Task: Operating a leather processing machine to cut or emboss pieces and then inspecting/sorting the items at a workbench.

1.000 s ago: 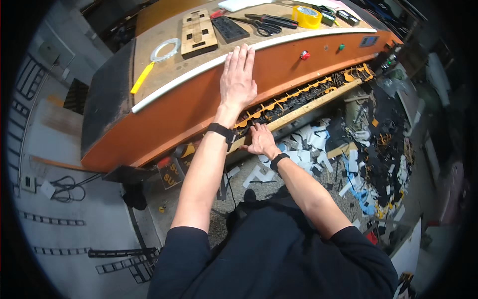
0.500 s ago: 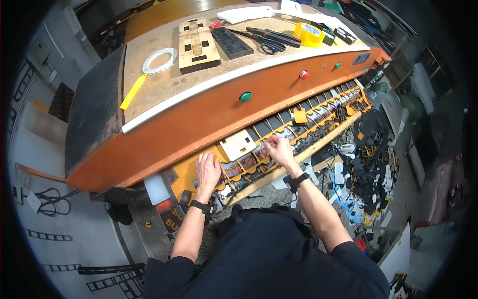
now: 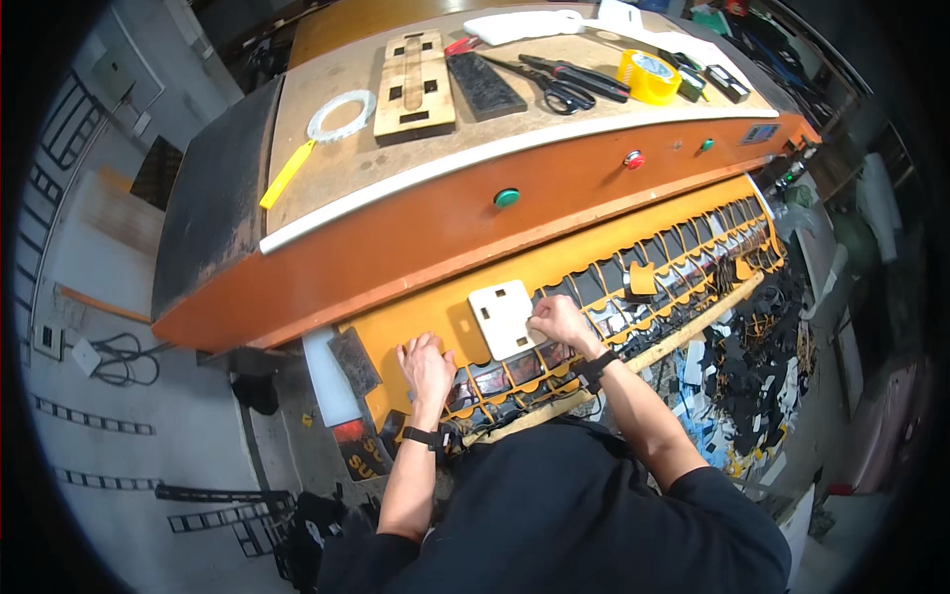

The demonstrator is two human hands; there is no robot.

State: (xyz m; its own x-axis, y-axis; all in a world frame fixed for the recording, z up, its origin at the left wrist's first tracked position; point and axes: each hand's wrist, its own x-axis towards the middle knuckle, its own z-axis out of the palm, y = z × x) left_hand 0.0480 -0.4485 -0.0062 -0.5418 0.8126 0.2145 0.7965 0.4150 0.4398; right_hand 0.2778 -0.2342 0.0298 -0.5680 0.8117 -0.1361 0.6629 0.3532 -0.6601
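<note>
A yellow sheet [image 3: 416, 317] lies in front of the orange machine [image 3: 416, 230]; its near part is a lattice of cut-outs. My left hand [image 3: 427, 373] rests on its left end, fingers apart and slightly bent, holding nothing. Pinched at its right edge by my right hand [image 3: 562, 325] is a pale, flat wooden die block [image 3: 505, 333] with rectangular holes. The block looks tilted and casts a shadow on the sheet. Its underside is hidden.
On the machine top lie a larger wooden block [image 3: 414, 89], a dark bar [image 3: 485, 87], scissors [image 3: 564, 94], yellow tape [image 3: 649, 77] and a white ring [image 3: 341, 116]. Green buttons [image 3: 506, 198] stick out in front. Scraps [image 3: 752, 366] pile at the right; a wooden bar [image 3: 564, 404] borders the sheet.
More uncut yellow sheet now shows between the lattice and the machine, the sheet having come toward me. My right hand has taken hold of the die block, which has turned and lifted.
</note>
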